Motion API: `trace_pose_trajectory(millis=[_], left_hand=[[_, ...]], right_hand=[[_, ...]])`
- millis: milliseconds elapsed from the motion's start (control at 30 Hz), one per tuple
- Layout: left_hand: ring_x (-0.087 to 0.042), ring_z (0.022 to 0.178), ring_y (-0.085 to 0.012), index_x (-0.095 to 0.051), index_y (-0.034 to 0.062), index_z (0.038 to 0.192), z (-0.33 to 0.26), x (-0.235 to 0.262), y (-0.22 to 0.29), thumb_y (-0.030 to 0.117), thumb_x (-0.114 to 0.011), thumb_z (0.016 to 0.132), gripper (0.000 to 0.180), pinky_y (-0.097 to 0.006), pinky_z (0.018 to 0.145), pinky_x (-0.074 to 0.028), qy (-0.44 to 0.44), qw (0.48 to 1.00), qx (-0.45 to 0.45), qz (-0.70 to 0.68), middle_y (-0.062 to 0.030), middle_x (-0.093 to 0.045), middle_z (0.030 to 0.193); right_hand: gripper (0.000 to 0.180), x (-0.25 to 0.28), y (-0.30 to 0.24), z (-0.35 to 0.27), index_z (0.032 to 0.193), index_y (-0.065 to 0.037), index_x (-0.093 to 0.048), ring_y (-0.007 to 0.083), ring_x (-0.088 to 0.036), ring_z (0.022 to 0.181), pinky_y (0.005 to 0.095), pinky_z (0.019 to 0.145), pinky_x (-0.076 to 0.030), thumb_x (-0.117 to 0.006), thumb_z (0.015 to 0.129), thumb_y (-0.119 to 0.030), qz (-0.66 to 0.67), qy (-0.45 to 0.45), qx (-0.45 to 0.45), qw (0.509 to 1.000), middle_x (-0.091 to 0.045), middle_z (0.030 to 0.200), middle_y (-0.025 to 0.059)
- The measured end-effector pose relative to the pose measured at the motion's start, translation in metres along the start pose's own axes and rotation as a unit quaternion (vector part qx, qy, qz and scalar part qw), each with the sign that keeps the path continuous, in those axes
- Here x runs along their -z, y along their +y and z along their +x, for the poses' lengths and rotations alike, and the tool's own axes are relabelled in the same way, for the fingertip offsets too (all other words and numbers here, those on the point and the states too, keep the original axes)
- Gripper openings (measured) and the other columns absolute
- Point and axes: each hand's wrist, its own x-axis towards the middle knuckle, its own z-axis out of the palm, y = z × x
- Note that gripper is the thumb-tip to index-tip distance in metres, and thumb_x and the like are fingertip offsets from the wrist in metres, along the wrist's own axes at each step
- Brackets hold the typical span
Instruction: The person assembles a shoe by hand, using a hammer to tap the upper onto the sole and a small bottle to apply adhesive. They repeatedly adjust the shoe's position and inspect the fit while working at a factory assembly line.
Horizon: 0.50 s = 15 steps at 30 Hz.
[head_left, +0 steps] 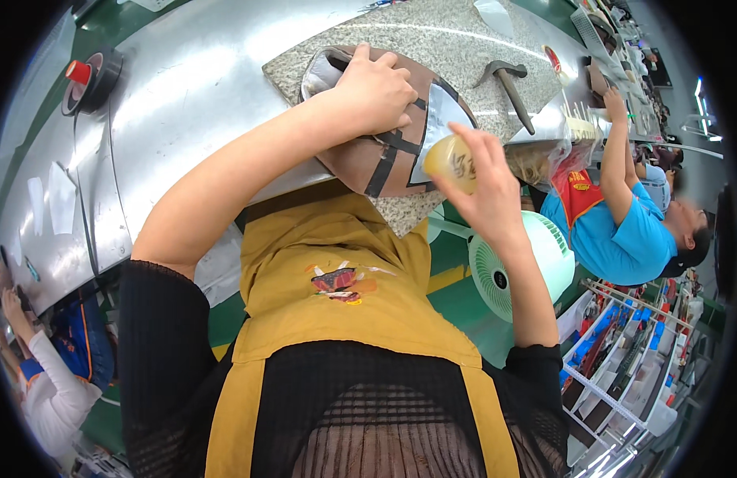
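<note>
A brown leather bag body (350,166) with black strips and a pale blue-white panel (443,119) lies across the near edge of a speckled stone slab. My left hand (376,92) grips it near its open left end, fingers spread over the top and thumb toward me. Between the fingers and thumb of my right hand (492,187) is a yellow rounded block (453,165) with dark markings. It is slightly blurred and held at the right end of the bag, over the pale panel; whether it touches the panel I cannot tell.
A hammer (509,92) rests on the stone slab (456,32). On the metal table (177,95) are a black round container with a red top (78,73) and white scraps (62,199). A green fan (516,263) stands below right. A co-worker in blue (615,231) works at right.
</note>
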Motion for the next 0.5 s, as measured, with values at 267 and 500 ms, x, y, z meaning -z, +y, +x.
trace_pose_trajectory(millis=[267, 500], left_hand=[[-0.049, 0.118, -0.0207, -0.071, 0.0187, 0.099, -0.001, -0.002, 0.000, 0.039, -0.062, 0.078, 0.031, -0.055, 0.100, -0.034, 0.008, 1.000, 0.001, 0.000, -0.0020, -0.061, 0.119], [-0.048, 0.118, -0.0226, -0.071, 0.0176, 0.098, -0.001, 0.000, 0.001, 0.039, -0.063, 0.079, 0.030, -0.056, 0.101, -0.033, -0.001, 1.000, -0.002, 0.002, -0.0016, -0.060, 0.117]], right_hand=[[0.061, -0.001, 0.006, 0.014, 0.129, -0.018, -0.049, 0.0297, -0.061, 0.093, 0.0387, 0.072, -0.053, -0.075, 0.074, -0.027, -0.016, 0.005, 0.018, 1.000, -0.052, 0.110, 0.0099], [0.059, -0.002, 0.028, 0.054, 0.129, -0.018, -0.049, 0.0293, -0.061, 0.095, 0.0385, 0.073, -0.053, -0.073, 0.077, -0.029, -0.021, 0.090, 0.025, 0.995, -0.053, 0.111, 0.0094]])
